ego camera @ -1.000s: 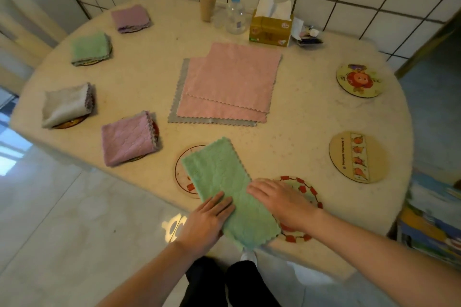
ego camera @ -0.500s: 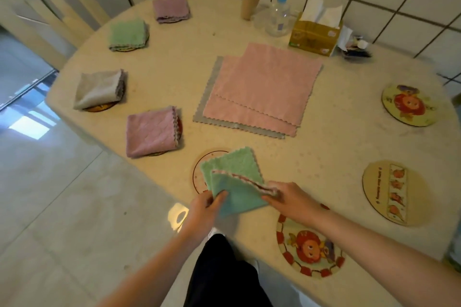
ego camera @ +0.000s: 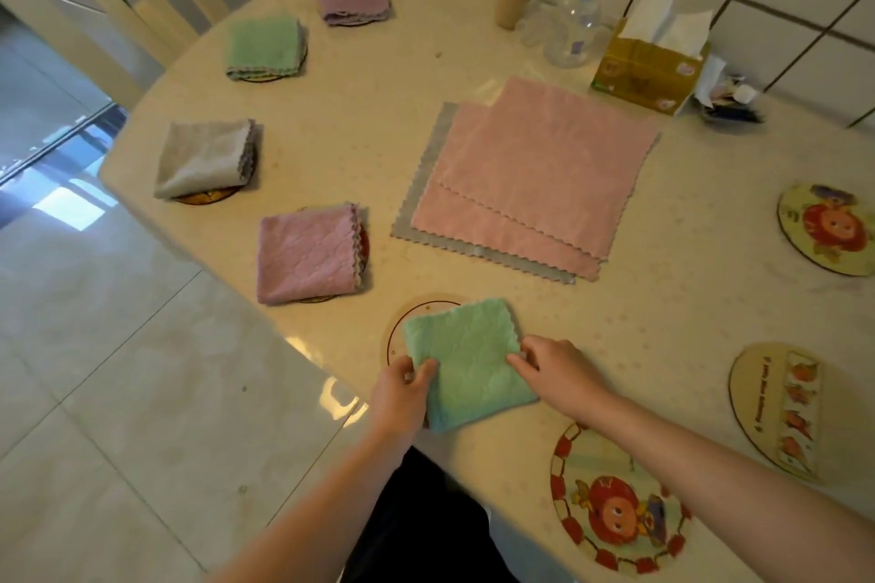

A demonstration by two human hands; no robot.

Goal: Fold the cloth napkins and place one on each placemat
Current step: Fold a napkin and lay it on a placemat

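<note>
1. My left hand (ego camera: 402,388) pinched the near-left edge of the folded green napkin (ego camera: 466,365); my right hand (ego camera: 558,372) held its right edge.
2. The napkin lay half on the placemat (ego camera: 416,305), which peeked out far-left of it. I judged a short push far-left would centre it.
3. Farther left, four placemats carried folded napkins.
4. Three unfolded cloths (ego camera: 535,175) waited mid-table; three placemats on the right stood bare.

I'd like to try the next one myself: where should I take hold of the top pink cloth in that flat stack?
Probably by its near corners. The top pink cloth lies flat and unfolded on the pile, offset from the pink cloth beneath, so its scalloped near edge is exposed. Come from the person's side and pinch just the top layer at each near corner, one per hand; a grip in the middle would likely bunch it.
</note>
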